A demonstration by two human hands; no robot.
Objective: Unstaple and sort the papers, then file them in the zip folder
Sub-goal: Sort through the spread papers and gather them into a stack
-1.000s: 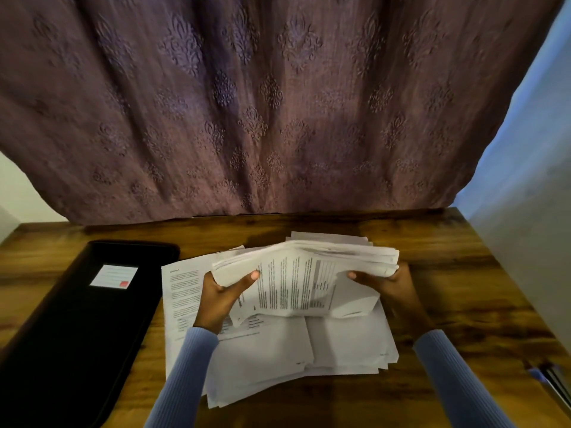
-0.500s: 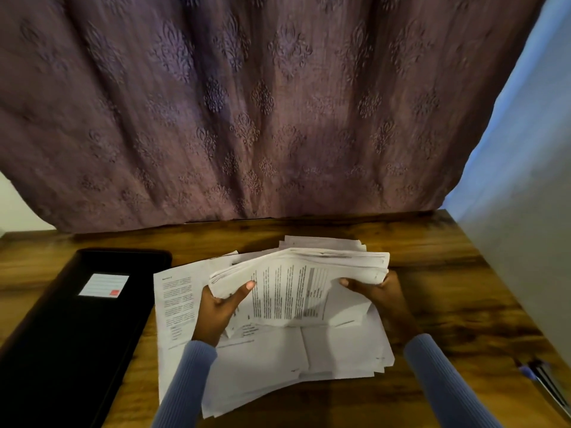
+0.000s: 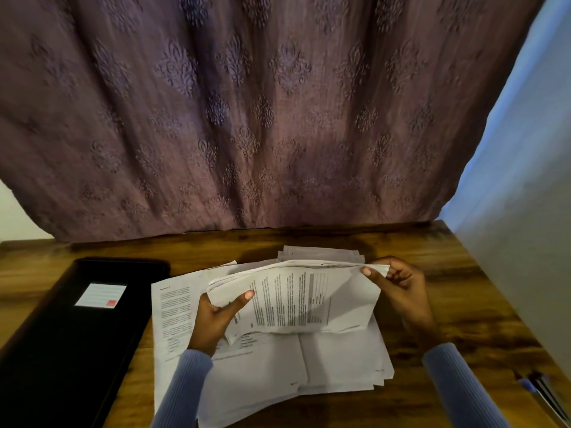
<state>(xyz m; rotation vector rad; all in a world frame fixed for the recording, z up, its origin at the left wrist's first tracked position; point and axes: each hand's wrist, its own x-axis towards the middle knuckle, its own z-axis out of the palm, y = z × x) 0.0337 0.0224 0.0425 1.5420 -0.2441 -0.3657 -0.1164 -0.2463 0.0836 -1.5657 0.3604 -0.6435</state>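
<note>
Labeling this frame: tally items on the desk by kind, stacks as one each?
Held paper bundle: 1
Loose paper pile on the table: 1
Black zip folder: 1
Pens at the right edge, blurred: about 2
Total: about 5

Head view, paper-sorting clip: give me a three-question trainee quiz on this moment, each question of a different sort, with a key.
1. True or false: both hands hold the lifted bundle of papers above the loose sheets on the table.
2. Where is the black folder? A) left of the sheets B) right of the sheets C) under the bundle
3. Fill in: the right hand pinches the bundle at its far ____ corner.

Key:
1. True; the left hand grips the bundle's left end with the thumb on top.
2. A
3. right
</note>
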